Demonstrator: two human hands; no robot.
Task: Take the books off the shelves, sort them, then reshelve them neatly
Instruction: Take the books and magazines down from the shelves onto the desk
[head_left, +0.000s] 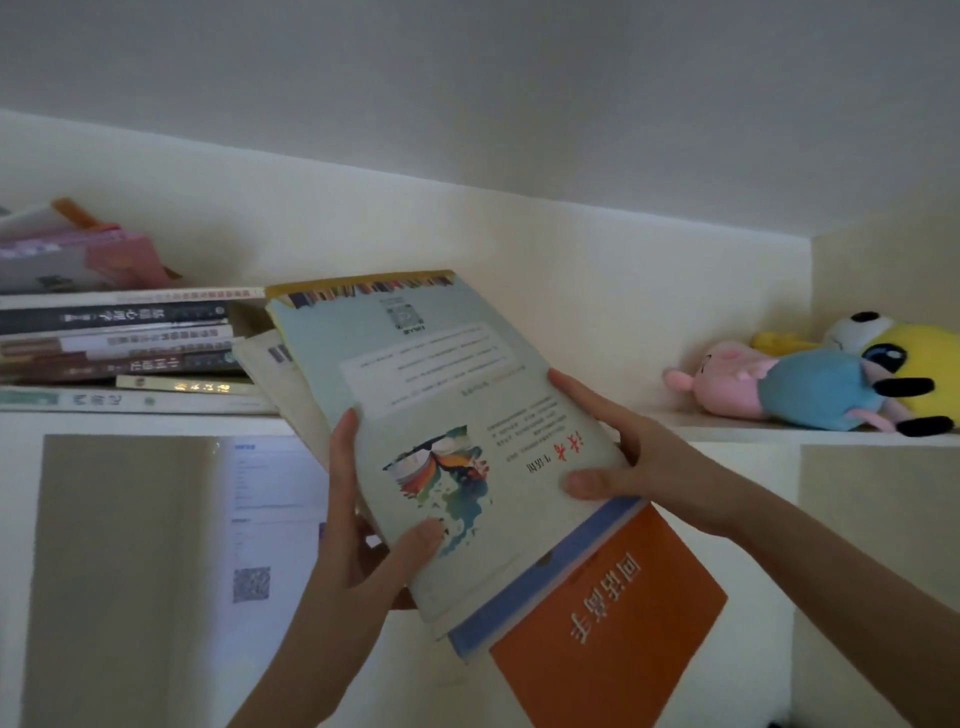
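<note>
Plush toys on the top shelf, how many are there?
2: a pink and blue plush toy lies at the right end of the shelf, a yellow one right of it, touching. A yellow piece behind them may belong to a third.

L hand (358, 530) & R hand (628, 452): bare, slim fingers (343, 447), short rounded nails, plain. L forearm (296, 644) & R forearm (810, 551) bare up to frame edge, both alike.
</note>
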